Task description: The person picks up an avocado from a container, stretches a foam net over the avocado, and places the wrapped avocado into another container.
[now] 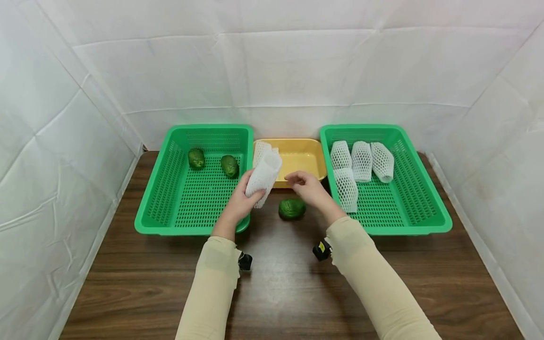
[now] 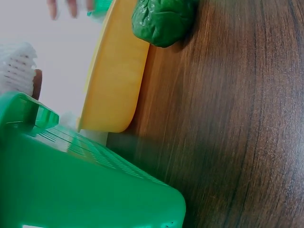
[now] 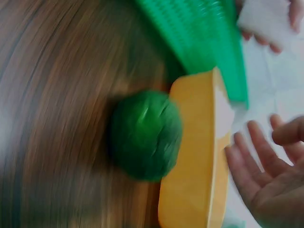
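My left hand (image 1: 240, 200) grips a white foam net sleeve (image 1: 264, 175), holding it upright and tilted in front of the yellow tray, with its round open end facing up. A dark green, wrinkled fruit (image 1: 292, 208), avocado-like in shape, lies on the table between the hands. It also shows in the left wrist view as a glossy green fruit (image 2: 164, 21). Above and to the right of the fruit hovers my right hand (image 1: 310, 190), apart from it and holding nothing. In the right wrist view its fingers (image 3: 259, 147) are spread and loosely bent.
On the left, a green basket (image 1: 148, 208) holds two more green fruits (image 1: 230, 166). A yellow tray (image 1: 303, 163) at the back contains more foam sleeves (image 1: 260, 148). Several net-wrapped pieces (image 1: 362, 160) lie in the right green basket (image 1: 431, 203). White sheeting (image 1: 297, 71) stands behind.
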`<state>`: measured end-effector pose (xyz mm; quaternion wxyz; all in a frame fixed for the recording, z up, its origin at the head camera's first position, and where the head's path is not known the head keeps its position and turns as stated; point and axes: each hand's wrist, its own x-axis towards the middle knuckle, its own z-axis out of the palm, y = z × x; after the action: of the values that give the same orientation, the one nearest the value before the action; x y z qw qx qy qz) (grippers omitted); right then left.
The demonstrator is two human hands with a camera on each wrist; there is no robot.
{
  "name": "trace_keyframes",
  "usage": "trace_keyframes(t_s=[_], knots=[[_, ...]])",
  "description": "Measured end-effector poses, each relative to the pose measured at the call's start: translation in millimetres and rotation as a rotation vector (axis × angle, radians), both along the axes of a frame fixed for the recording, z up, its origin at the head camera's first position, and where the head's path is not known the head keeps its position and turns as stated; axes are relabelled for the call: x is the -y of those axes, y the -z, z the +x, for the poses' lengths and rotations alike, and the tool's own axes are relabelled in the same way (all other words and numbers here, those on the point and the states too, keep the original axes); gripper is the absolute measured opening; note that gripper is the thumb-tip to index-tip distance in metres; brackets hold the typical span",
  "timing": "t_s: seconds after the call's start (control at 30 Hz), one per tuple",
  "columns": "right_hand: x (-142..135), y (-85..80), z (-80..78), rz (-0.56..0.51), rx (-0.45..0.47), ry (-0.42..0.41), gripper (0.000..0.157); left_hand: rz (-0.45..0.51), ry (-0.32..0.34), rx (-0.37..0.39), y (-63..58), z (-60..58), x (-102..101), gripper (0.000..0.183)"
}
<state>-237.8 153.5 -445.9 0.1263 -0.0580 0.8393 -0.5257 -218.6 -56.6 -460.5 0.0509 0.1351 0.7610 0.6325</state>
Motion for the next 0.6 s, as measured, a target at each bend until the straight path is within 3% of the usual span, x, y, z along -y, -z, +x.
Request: trace_keyframes(t_s=[0.1, 0.33, 0.4, 0.5, 0.6], knots=[[-5, 7.6, -1.8, 0.202, 0.007, -0.091, 0.032, 0.016, 0.008, 0.002, 0.3, -0.1, 0, 0.061], [-3, 27.8, -3.2, 0.523, -0.031, -0.298, 0.054, 0.034, 0.007, 0.031, 0.6, -0.4, 0, 0.065], [1, 32.4, -2.8, 0.623, -0.045, -0.327, 0.066, 0.013, 0.001, 0.039, -8.0, 3.2, 0, 0.063], [6, 39.2, -1.7, 0.71, -0.052, -0.338, 0.082, -0.009, -0.009, 0.043, -8.5, 3.3, 0, 0.06], [10, 47.4, -1.3, 0.763, -0.046, -0.339, 0.087, -0.025, -0.019, 0.05, -4.3, 1.3, -1, 0.059]])
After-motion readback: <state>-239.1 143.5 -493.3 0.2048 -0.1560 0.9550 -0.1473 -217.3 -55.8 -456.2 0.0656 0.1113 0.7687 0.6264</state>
